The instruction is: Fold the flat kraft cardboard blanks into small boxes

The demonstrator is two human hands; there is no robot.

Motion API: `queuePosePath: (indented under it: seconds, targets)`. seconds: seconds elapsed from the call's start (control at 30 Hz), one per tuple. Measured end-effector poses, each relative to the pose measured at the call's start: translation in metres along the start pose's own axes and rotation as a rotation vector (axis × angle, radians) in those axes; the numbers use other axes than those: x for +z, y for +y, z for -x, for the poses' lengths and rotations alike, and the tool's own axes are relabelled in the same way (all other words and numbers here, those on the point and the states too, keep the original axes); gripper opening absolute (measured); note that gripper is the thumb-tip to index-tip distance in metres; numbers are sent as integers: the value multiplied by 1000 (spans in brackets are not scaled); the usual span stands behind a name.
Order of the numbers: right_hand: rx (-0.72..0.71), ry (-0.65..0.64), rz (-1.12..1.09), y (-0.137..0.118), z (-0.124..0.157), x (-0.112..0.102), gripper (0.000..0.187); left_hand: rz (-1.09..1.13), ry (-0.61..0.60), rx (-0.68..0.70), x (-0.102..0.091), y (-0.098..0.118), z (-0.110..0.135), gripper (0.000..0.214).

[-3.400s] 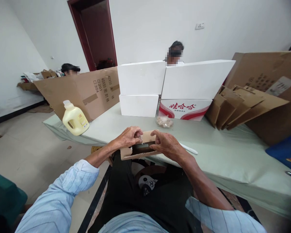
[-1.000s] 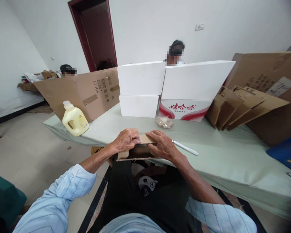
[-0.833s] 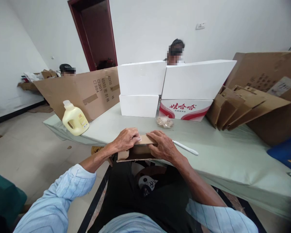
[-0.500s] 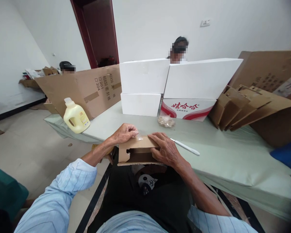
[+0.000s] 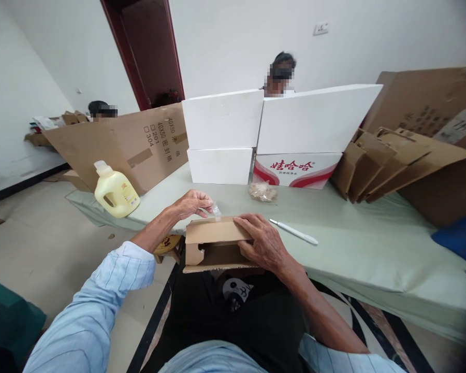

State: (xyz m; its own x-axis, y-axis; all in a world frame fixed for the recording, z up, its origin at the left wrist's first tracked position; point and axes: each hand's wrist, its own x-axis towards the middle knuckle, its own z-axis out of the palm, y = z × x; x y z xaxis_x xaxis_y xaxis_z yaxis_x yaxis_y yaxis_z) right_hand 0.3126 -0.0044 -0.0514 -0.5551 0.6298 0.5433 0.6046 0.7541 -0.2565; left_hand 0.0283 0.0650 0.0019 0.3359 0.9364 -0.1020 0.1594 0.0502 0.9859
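Observation:
A small brown cardboard box (image 5: 212, 243) rests against the near edge of the table (image 5: 334, 248), open side toward me. My right hand (image 5: 262, 243) lies over its right end, fingers curled on the top flap, holding it. My left hand (image 5: 190, 203) is lifted just above the box's far left corner, fingertips pinched on a small piece of clear tape (image 5: 216, 211). A white utility knife (image 5: 294, 231) lies on the green cover to the right of my right hand.
White boxes (image 5: 221, 134) and a red-and-white carton (image 5: 295, 168) stand stacked at the back, with a person behind them. A yellow jug (image 5: 114, 191) sits at the left, folded brown cartons (image 5: 388, 160) at the right. A small clear bag (image 5: 262, 191) lies mid-table.
My left hand has come off the box top and risen to its far corner, pinching clear tape. The box has tilted so its open side shows. My right hand stays on it.

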Motion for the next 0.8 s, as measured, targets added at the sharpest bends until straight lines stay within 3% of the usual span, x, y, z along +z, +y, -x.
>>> queuePosePath:
  seconds: [0.17,0.3,0.47,0.63,0.8]
  targets:
    - [30,13,8,-4,5,0,53,-147,67,-18,-16,7,-32,47]
    - [59,0,-21,-8,8,0,50,-305,98,-5,-8,5,-73,43]
    - [105,16,-44,-10,11,-1,45,-546,157,81,19,-8,-142,30]
    - [131,22,-64,-7,19,1,46,-859,205,288,52,-4,-206,19]
    - [143,9,-100,-7,26,4,50,-1150,74,510,97,2,-254,16]
